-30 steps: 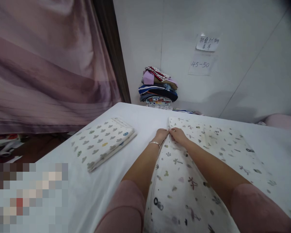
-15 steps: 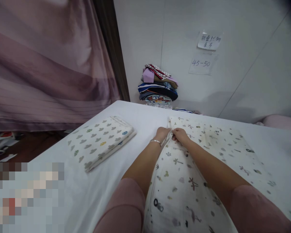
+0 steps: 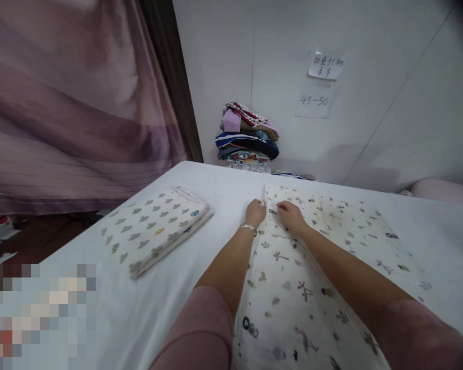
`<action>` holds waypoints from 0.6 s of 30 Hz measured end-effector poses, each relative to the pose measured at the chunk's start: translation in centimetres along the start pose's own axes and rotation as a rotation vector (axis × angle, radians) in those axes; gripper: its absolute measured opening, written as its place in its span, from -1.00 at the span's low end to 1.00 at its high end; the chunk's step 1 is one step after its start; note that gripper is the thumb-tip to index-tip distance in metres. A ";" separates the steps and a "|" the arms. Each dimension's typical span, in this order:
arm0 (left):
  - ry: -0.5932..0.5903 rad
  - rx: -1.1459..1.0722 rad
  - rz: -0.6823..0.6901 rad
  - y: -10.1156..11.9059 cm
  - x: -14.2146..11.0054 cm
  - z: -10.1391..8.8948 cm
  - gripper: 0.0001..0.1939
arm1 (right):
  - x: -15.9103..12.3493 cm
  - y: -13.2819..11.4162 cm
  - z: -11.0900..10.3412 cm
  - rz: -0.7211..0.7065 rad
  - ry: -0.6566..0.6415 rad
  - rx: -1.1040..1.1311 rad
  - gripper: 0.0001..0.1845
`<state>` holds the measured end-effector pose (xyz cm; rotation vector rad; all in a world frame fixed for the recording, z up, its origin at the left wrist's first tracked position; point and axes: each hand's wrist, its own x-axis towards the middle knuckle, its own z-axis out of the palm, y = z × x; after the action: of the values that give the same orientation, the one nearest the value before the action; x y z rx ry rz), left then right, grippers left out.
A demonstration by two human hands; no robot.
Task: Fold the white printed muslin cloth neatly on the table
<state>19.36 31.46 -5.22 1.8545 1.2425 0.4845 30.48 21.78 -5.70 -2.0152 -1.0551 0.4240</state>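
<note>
A white cotton cloth printed with palm trees, cacti and small animals stretches from my body across the table. It lies in layers, with a crease crossing below my hands. At its far left edge, my left hand is closed on the fabric, and a silver bracelet circles the wrist. My right hand is just right of it, fingers curled together low over the print; what they pinch, if anything, is hidden. To the left lies a folded white cloth with grey cloud shapes, apart from both hands.
The table has a white cover. Beyond its far edge a stack of folded fabrics stands by the wall. A pinkish curtain hangs at left. Handwritten paper signs are on the wall. A pink bulky item sits at far right.
My hands, together at the cloth's edge before, are now apart: the right has shifted slightly right over the print. The bunched edge now lies flatter. The view has shifted slightly.
</note>
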 end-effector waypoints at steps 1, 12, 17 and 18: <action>-0.011 -0.014 -0.012 -0.1 0.2 -0.1 -0.62 | -0.1 0.9 -0.9 -0.090 0.008 -0.145 -0.69; -0.007 -0.154 -0.082 -0.8 1.0 -0.3 -0.53 | -2.4 9.8 -10.5 0.180 -0.029 -0.892 -0.28; 0.024 -0.152 -0.076 -1.0 1.3 -0.2 -0.55 | -2.3 9.3 -9.1 0.075 -0.107 -0.869 -0.26; 0.035 -0.149 -0.076 -1.1 1.4 -0.2 -0.56 | -2.2 9.3 -9.1 0.078 -0.118 -0.858 -0.26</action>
<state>19.21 32.94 -6.18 1.6745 1.2599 0.5547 39.62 12.43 -7.48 -2.8105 -1.3836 0.1242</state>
